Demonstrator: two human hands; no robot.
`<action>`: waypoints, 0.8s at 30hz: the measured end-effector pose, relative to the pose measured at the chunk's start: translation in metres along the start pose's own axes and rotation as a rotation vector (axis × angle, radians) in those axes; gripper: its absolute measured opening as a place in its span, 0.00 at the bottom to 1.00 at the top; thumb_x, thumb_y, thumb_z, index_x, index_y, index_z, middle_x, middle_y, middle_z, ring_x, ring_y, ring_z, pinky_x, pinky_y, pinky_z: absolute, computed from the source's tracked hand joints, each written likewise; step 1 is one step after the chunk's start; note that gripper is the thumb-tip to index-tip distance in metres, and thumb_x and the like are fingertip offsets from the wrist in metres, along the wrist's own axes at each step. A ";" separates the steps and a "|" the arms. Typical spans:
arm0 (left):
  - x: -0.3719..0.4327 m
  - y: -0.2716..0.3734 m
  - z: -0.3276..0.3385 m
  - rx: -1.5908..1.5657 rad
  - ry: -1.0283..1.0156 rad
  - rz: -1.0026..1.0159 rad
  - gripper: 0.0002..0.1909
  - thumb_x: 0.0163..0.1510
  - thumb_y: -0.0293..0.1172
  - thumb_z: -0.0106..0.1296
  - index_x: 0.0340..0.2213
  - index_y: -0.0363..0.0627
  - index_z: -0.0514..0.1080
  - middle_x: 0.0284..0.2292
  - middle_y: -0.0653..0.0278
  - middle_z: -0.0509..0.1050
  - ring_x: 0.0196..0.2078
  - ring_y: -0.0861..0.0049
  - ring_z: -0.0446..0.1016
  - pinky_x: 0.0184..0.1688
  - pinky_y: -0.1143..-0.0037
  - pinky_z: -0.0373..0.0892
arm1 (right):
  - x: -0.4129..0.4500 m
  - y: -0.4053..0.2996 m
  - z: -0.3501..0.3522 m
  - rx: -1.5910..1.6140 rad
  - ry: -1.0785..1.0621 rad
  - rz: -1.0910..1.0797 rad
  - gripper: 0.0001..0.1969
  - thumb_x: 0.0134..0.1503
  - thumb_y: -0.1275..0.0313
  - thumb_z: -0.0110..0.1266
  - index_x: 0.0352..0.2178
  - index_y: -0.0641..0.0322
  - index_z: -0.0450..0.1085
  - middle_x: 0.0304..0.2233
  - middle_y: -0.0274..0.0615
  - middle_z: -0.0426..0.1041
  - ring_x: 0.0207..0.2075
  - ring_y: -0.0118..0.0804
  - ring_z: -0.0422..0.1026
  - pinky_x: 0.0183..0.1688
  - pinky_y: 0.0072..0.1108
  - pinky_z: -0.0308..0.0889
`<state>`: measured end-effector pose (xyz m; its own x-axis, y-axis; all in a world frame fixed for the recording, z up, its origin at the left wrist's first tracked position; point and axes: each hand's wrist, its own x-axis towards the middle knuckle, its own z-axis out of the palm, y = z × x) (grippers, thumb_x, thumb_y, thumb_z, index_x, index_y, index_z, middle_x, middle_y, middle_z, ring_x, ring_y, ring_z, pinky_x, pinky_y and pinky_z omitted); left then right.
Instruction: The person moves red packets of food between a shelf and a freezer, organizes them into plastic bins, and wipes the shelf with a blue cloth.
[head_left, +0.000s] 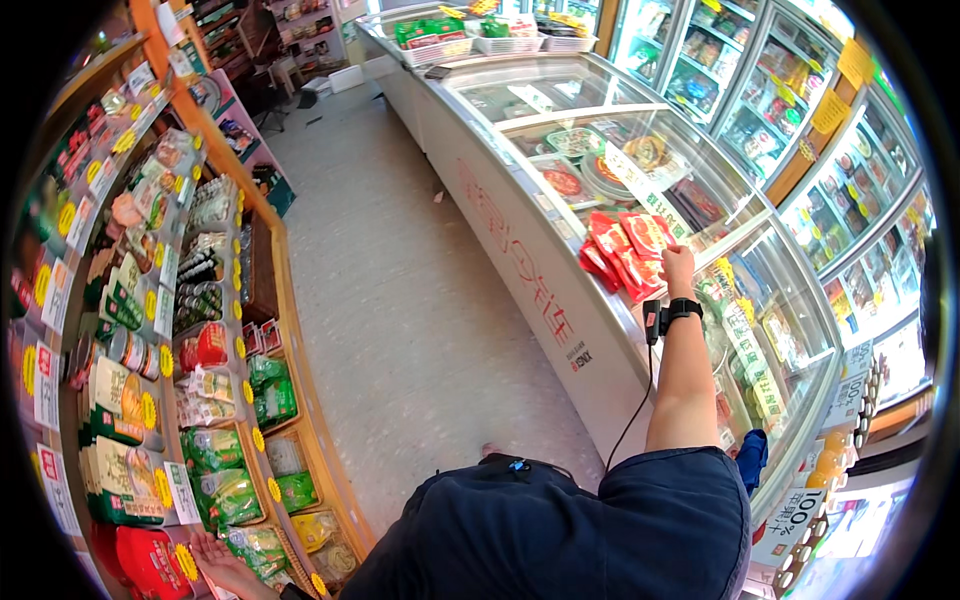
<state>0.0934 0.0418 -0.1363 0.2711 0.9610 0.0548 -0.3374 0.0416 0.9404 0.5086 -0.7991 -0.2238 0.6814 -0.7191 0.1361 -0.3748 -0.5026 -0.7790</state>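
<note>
At the lower left, my left hand (221, 564) is low beside the shelf with its palm turned up and fingers extended, holding nothing visible. It is nearest to a large red package (150, 559) with a yellow starburst tag (186, 562) and to green-and-clear food packets (255, 547). Across the aisle, my right hand (678, 262) is closed at the edge of a red food packet (645, 232) on the freezer's glass top. More red packets (616, 251) lie overlapping beside it. A black strap with a small device (664, 316) circles my right wrist, its cable hanging down.
The chest freezer (510, 247) runs along the right side, with frozen food under sliding glass lids (600, 142). White baskets (439, 51) of packets stand at its far end. Upright glass-door fridges (720, 60) line the right wall. Wooden-edged shelves (315, 420) border the aisle floor (397, 300).
</note>
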 end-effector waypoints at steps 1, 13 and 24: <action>-0.006 -0.006 0.028 -0.001 -0.101 -0.033 0.19 0.55 0.38 0.35 0.43 0.37 0.62 0.39 0.63 0.65 0.39 0.78 0.64 0.38 0.82 0.62 | 0.002 0.012 -0.021 -0.035 0.007 0.104 0.11 0.43 0.69 0.52 0.27 0.66 0.67 0.22 0.41 0.69 0.20 0.32 0.69 0.17 0.22 0.67; -0.066 -0.009 0.130 0.293 -0.125 -0.054 0.20 0.54 0.43 0.38 0.42 0.41 0.63 0.38 0.66 0.64 0.39 0.80 0.62 0.42 0.80 0.58 | 0.025 -0.017 -0.025 -0.385 -0.108 0.258 0.28 0.39 0.51 0.53 0.33 0.68 0.69 0.36 0.55 0.69 0.38 0.48 0.69 0.41 0.29 0.64; -0.078 -0.002 0.130 0.342 -0.145 -0.047 0.17 0.53 0.40 0.41 0.41 0.43 0.64 0.35 0.69 0.66 0.36 0.83 0.64 0.39 0.82 0.59 | 0.060 -0.003 0.012 -0.294 -0.055 0.276 0.18 0.33 0.65 0.61 0.25 0.68 0.71 0.30 0.50 0.72 0.32 0.42 0.72 0.35 0.26 0.66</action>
<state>0.1901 -0.0688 -0.0989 0.4126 0.9103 0.0325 -0.0074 -0.0323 0.9995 0.5579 -0.8353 -0.2205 0.5592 -0.8238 -0.0929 -0.7072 -0.4155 -0.5721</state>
